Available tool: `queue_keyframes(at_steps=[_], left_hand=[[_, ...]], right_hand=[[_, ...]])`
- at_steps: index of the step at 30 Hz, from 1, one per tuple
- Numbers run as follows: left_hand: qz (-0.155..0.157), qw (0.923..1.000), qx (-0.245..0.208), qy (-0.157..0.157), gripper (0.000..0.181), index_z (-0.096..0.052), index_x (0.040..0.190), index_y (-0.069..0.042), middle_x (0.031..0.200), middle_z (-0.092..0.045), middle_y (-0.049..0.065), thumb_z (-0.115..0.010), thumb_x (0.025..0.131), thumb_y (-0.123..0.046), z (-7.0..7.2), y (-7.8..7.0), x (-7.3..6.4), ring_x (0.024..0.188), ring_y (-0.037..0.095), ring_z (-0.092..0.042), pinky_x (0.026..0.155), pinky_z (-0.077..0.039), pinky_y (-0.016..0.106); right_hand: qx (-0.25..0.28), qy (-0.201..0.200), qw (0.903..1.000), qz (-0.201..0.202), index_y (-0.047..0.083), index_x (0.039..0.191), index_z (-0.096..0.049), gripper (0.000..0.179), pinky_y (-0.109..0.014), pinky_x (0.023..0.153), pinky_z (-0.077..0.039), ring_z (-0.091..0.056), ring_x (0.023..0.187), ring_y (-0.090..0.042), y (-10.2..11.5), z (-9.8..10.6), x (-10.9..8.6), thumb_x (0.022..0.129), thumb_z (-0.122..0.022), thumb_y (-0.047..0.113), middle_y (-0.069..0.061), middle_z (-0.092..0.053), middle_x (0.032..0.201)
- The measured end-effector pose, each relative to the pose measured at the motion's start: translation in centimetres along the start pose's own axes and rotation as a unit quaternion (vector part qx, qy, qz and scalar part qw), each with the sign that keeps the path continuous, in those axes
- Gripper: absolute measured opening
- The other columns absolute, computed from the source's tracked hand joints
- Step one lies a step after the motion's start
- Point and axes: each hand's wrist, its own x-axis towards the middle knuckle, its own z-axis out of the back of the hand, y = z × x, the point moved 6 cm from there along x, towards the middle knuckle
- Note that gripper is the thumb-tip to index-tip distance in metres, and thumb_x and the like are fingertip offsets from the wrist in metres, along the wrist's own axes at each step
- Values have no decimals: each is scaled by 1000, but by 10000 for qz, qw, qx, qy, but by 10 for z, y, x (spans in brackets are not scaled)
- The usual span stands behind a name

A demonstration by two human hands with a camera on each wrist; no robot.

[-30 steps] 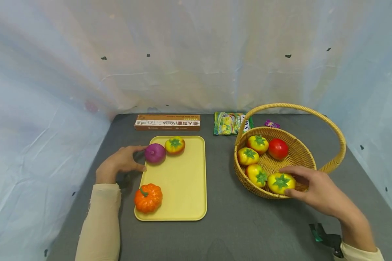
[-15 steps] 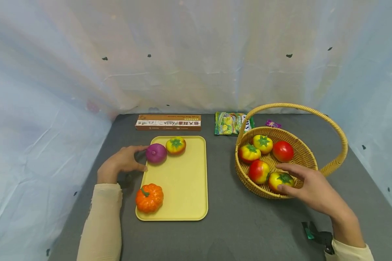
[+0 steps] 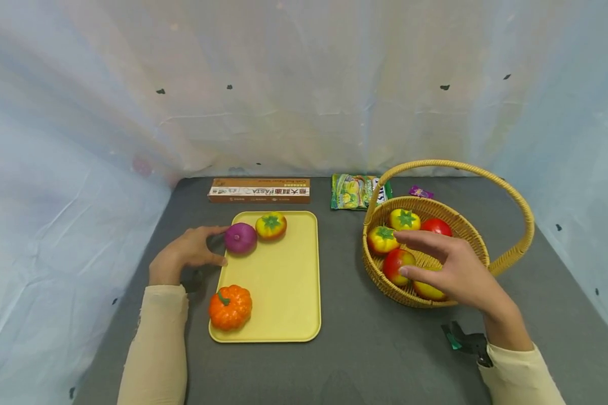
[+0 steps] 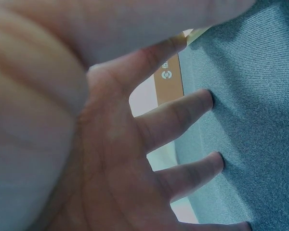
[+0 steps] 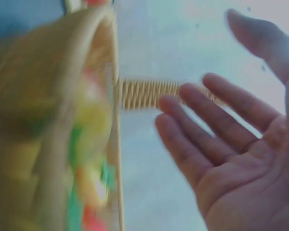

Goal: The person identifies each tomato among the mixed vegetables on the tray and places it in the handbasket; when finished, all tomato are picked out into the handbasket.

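My left hand [image 3: 187, 250] rests at the left edge of the yellow tray [image 3: 278, 281], its fingers apart and holding nothing. Its fingertips are right at a round purple onion [image 3: 240, 238]. In the left wrist view the spread fingers [image 4: 183, 120] reach down to the grey tabletop. On the right, my empty right hand [image 3: 453, 267] hovers over a wicker basket [image 3: 466, 230], thumb and fingers apart. Inside lie several yellow-and-red fruits [image 3: 383, 241] with green star-shaped tops, and a red fruit [image 3: 437, 226]. My hand partly covers the nearest yellow fruit [image 3: 428, 290].
An orange pumpkin [image 3: 230, 307] sits at the tray's front left corner, and a yellow-red fruit [image 3: 271, 226] at its back. Behind are a pasta box [image 3: 259, 190], a green snack bag [image 3: 354, 191] and a small purple packet [image 3: 421, 192]. The basket's tall handle [image 3: 517, 214] arches upward.
My right hand has let go of the front yellow fruit and moved up and left over the basket. The fruits in the basket have rolled and shifted. My left hand stays put.
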Motion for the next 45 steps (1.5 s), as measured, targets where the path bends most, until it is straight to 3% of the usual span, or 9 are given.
queue_keyframes(at_steps=[5, 12, 16, 21, 25, 30, 39, 45], left_hand=[[1, 10000, 8, -20, 95, -47, 167, -17, 168, -42, 32, -92, 88, -41, -1, 2, 0, 151, 60, -39, 117, -38, 82], [23, 10000, -18, -20, 94, -48, 167, -17, 168, -44, 31, -93, 87, -39, 0, 0, -1, 150, 60, -41, 116, -39, 82], [61, 10000, -21, -32, 94, -48, 167, -18, 168, -44, 30, -93, 87, -39, 0, 0, 0, 151, 59, -40, 116, -38, 82], [95, 9999, -3, -34, 94, -48, 167, -19, 168, -45, 29, -93, 87, -39, -1, -1, 2, 151, 58, -40, 117, -38, 82], [76, 10000, 5, -57, 93, -48, 167, -20, 169, -45, 29, -93, 88, -39, -2, -4, 3, 152, 58, -40, 118, -38, 81], [62, 9999, 40, -86, 94, -47, 168, -22, 169, -45, 28, -92, 87, -39, -2, -6, 2, 153, 59, -38, 117, -37, 83], [114, 9999, 29, -59, 94, -47, 168, -22, 169, -44, 29, -93, 88, -39, 0, -3, 1, 153, 60, -36, 117, -36, 83], [112, 9999, -33, -81, 94, -47, 168, -22, 169, -44, 29, -93, 87, -38, -1, 1, 0, 153, 59, -37, 118, -36, 82]], right_hand=[[1088, 186, 9927, 485, 17, 148, -70, 65, -19, 115, -50, -69, 137, -15, 22, -23, 33, 88, -91, 3, 1, -73, 147], [2202, 457, 9707, 842, 12, 149, -69, 62, -33, 121, -51, -65, 143, -20, 48, -63, 81, 91, -89, 4, -9, -69, 152], [2612, 553, 9575, 1095, 10, 149, -69, 60, -42, 122, -51, -64, 144, -25, 59, -88, 110, 94, -90, 22, -10, -69, 152], [2861, 613, 9481, 1246, 9, 148, -69, 71, -41, 123, -50, -64, 144, -25, 58, -126, 142, 92, -88, 47, -13, -68, 152], [2760, 657, 9536, 1004, 12, 149, -70, 68, -38, 124, -49, -64, 143, -21, 49, -152, 161, 93, -88, 45, -7, -70, 152], [2550, 678, 9628, 588, 14, 147, -71, 56, -45, 123, -50, -66, 141, -21, 35, -170, 178, 95, -88, 26, 0, -72, 148], [1840, 975, 9777, 262, 14, 152, -67, 60, -40, 126, -47, -60, 149, -24, 17, -201, 204, 96, -87, 22, -8, -66, 156], [1418, 1089, 9838, 147, 8, 150, -67, 58, -39, 115, -57, -69, 135, -26, 3, -222, 206, 95, -86, 13, -11, -69, 151]])
